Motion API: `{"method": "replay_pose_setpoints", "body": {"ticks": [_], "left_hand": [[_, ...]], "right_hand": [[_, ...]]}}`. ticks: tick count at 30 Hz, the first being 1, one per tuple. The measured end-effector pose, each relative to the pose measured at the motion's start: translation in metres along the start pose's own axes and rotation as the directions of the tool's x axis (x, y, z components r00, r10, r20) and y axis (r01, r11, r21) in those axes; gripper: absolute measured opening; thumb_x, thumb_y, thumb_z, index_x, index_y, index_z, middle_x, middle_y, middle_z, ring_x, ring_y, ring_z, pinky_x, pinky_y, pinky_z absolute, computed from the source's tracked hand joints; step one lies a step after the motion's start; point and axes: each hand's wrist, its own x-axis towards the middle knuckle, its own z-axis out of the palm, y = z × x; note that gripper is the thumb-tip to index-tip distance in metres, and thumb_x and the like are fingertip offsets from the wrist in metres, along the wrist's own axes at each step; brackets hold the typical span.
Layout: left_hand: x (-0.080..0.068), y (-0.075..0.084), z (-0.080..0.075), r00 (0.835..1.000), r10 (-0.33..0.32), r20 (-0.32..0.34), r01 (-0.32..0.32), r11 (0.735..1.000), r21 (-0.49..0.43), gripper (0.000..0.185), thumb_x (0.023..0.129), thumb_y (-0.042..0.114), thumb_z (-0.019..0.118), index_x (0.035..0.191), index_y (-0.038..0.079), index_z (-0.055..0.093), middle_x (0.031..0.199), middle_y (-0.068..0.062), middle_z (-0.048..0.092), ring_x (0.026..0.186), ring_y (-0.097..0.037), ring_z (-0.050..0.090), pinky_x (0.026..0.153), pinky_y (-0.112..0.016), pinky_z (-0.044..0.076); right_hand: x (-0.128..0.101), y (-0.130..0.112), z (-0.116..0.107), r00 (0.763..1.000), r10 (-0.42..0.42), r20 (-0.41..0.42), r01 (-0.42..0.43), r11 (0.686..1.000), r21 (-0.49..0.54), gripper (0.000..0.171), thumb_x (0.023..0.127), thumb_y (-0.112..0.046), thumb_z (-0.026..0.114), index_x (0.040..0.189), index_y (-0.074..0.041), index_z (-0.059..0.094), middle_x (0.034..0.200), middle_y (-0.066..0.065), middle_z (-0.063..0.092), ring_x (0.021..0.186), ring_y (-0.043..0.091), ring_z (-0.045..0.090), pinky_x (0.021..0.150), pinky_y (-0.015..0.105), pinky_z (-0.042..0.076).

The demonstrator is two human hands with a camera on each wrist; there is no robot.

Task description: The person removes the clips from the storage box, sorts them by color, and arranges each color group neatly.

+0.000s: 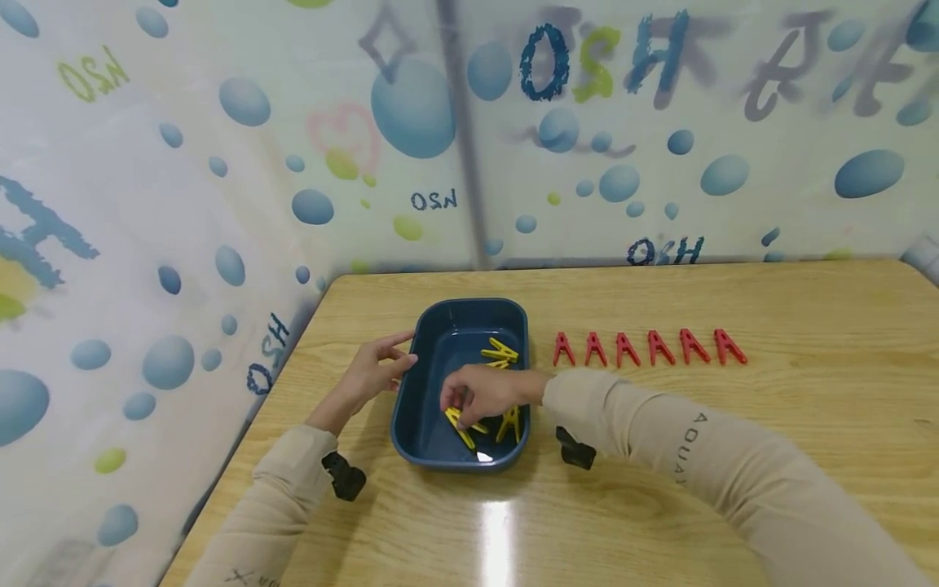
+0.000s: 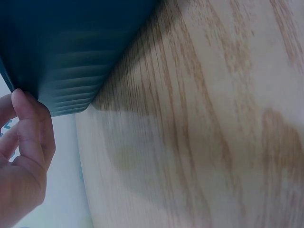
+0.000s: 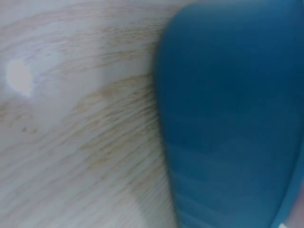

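While steadying the blue tub (image 1: 433,383) on the table (image 1: 734,424), left hand (image 1: 370,371) relaxed, fingertips on its rim; right hand (image 1: 480,393) inside, pinching 1 yellow clothespin (image 1: 460,425). 6 red clothespins (image 1: 649,347) lined up alongside.

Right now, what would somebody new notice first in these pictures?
Probably the six red clothespins standing in a neat row on the wooden table, right of the blue tub. Next, the right hand inside the tub, pinching a yellow clothespin, while the left hand touches the tub's left rim.
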Motion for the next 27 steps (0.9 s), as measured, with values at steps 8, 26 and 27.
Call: {"method": "replay_pose_setpoints", "body": {"ticks": [8, 26, 27], "left_hand": [[0.001, -0.001, 0.0, 1.0, -0.012, 0.008, 0.012, 1.0, 0.005, 0.048, 0.088, 0.016, 0.055, 0.134, 0.012, 0.041, 0.098, -0.018, 0.055, 0.067, -0.018, 0.055, 0.059, -0.03, 0.05], [0.0, -0.002, 0.0, 1.0, 0.01, 0.0, -0.01, 1.0, 0.023, 0.047, 0.089, 0.017, 0.054, 0.134, 0.013, 0.041, 0.098, -0.018, 0.056, 0.066, -0.017, 0.055, 0.057, -0.028, 0.049], [0.0, -0.001, 0.0, 1.0, 0.009, 0.001, -0.009, 1.0, 0.022, 0.047, 0.089, 0.017, 0.054, 0.134, 0.013, 0.041, 0.098, -0.018, 0.055, 0.066, -0.017, 0.055, 0.057, -0.028, 0.049]], "right_hand": [[-0.013, -0.01, -0.01, 0.999, -0.026, -0.035, 0.027, 0.999, 0.02, 0.019, 0.078, -0.002, 0.066, 0.095, -0.003, 0.059, 0.089, 0.002, 0.056, 0.075, 0.013, 0.056, 0.066, 0.022, 0.048], [-0.078, -0.012, -0.068, 0.946, 0.082, -0.314, -0.046, 0.992, 0.117, 0.015, 0.086, -0.007, 0.057, 0.099, -0.001, 0.056, 0.091, 0.009, 0.055, 0.074, 0.02, 0.057, 0.068, 0.035, 0.05], [-0.082, -0.01, -0.07, 0.94, 0.089, -0.33, -0.054, 0.992, 0.115, 0.014, 0.086, -0.008, 0.057, 0.099, -0.002, 0.056, 0.092, 0.009, 0.055, 0.075, 0.02, 0.057, 0.069, 0.034, 0.05]]}}
